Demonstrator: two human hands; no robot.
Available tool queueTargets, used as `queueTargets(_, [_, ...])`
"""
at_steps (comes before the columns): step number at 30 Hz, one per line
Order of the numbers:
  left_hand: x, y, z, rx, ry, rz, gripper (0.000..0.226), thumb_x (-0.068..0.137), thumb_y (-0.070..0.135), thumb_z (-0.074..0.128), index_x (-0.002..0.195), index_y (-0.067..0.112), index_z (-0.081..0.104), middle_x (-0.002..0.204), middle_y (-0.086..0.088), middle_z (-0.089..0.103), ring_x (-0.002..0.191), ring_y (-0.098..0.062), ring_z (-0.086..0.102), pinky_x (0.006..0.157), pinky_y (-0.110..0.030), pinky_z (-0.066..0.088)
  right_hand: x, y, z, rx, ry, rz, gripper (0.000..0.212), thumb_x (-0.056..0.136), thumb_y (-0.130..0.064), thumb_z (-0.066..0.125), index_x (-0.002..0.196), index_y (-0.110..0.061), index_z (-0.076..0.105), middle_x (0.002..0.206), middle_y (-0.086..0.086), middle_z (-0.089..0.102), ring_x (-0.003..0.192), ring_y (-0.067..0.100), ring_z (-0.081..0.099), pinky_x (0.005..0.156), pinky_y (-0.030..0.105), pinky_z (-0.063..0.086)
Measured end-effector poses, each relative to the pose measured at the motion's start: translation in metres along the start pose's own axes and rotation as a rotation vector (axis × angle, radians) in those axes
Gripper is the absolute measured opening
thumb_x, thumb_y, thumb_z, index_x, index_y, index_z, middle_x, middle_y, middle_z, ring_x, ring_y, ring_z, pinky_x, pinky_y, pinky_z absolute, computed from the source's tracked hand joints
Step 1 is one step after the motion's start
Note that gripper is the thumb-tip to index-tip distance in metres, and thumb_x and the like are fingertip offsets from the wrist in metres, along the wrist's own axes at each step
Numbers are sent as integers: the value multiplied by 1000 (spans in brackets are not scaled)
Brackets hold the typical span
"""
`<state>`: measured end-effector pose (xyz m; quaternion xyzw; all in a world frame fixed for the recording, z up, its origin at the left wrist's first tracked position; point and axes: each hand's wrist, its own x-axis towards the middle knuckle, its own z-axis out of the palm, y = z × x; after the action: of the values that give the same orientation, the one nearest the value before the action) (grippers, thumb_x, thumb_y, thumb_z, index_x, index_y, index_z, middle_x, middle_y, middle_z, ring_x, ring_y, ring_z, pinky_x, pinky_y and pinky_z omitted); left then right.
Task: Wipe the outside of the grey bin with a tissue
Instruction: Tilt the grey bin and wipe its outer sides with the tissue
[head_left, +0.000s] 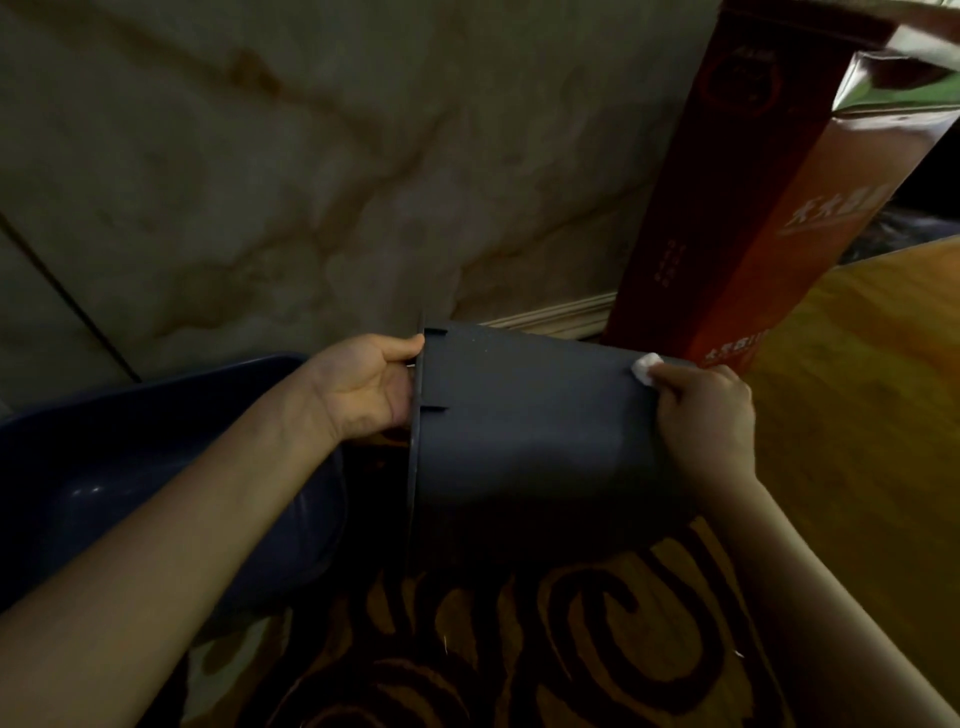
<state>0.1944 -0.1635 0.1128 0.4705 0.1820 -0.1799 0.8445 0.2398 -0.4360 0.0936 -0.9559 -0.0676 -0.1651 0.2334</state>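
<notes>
The grey bin lies on its side in mid-frame, its rim to the left and its base to the right. My left hand grips the rim, thumb over the upper edge and fingers inside the mouth. My right hand is at the base end, fingers closed on a small wad of white tissue. The tissue is pressed against the bin's outer wall near the upper right corner. Only a little of the tissue shows past my fingertips.
A dark blue basin lies at the left under my left forearm. A tall red paper bag stands against the marbled wall behind the bin. A patterned rug lies below; wooden floor shows at right.
</notes>
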Motion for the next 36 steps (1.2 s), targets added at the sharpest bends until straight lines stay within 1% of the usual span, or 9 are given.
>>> queueTargets(3, [0, 1, -1, 11, -6, -3, 35, 96, 20, 32, 94, 3, 63, 77, -11, 76, 71, -21, 74, 56, -38, 60, 4, -2, 3, -5, 19, 147, 29, 96, -14, 45, 118, -16, 63, 111, 21, 57, 86, 24, 51, 75, 31, 38])
queueTargets(6, [0, 1, -2, 15, 12, 7, 34, 96, 20, 32, 96, 4, 62, 78, -11, 76, 72, -20, 74, 57, -37, 60, 4, -26, 13, 17, 12, 153, 30, 97, -13, 42, 119, -18, 62, 115, 19, 57, 80, 18, 46, 75, 26, 34])
queueTargets(11, [1, 0, -1, 8, 42, 11, 34, 96, 21, 32, 98, 3, 61, 78, -12, 76, 71, -21, 73, 56, -37, 60, -10, -92, 39, 223, -125, -189, 28, 95, -29, 44, 111, -21, 66, 96, 8, 54, 81, 15, 44, 69, 18, 25])
queueTargets(16, [2, 1, 3, 14, 67, 37, 34, 97, 21, 31, 93, 5, 61, 74, -10, 76, 68, -19, 73, 70, -37, 50, 8, -114, 46, 246, -140, -388, 24, 94, -26, 49, 104, -22, 71, 93, 15, 68, 92, 30, 56, 75, 28, 39])
queueTargets(18, [2, 0, 3, 14, 74, 38, 33, 97, 21, 31, 92, 7, 61, 71, -8, 76, 65, -17, 73, 68, -38, 52, 22, -100, 45, 219, -122, -333, 24, 95, -24, 50, 103, -17, 72, 97, 17, 71, 97, 31, 58, 79, 28, 44])
queueTargets(23, [2, 0, 2, -3, 68, 32, 33, 95, 20, 32, 92, 4, 62, 72, -9, 75, 65, -20, 73, 55, -35, 59, 40, -48, 31, 104, -103, 37, 32, 95, -31, 49, 105, -9, 70, 104, 19, 67, 93, 32, 59, 83, 35, 50])
queueTargets(31, [14, 18, 21, -2, 287, 77, 32, 96, 27, 37, 82, 7, 58, 59, -11, 69, 45, -20, 67, 52, -31, 54, 22, -35, 23, 84, -48, 138, 25, 96, -18, 48, 112, -13, 67, 108, 15, 64, 92, 29, 59, 85, 35, 50])
queueTargets(34, [13, 27, 26, 58, 316, 79, 30, 97, 16, 32, 77, 3, 51, 48, -12, 65, 44, -22, 65, 79, -37, 48, 11, -35, 17, 84, -41, 154, 27, 96, -14, 47, 115, -15, 65, 109, 15, 62, 93, 28, 57, 86, 32, 46])
queueTargets(36, [7, 29, 31, 85, 302, 43, 32, 97, 13, 31, 74, 1, 50, 42, -14, 64, 43, -23, 65, 84, -39, 44, 2, -34, 9, 86, -28, 169, 29, 96, -12, 46, 118, -16, 64, 110, 15, 60, 94, 26, 55, 82, 26, 39])
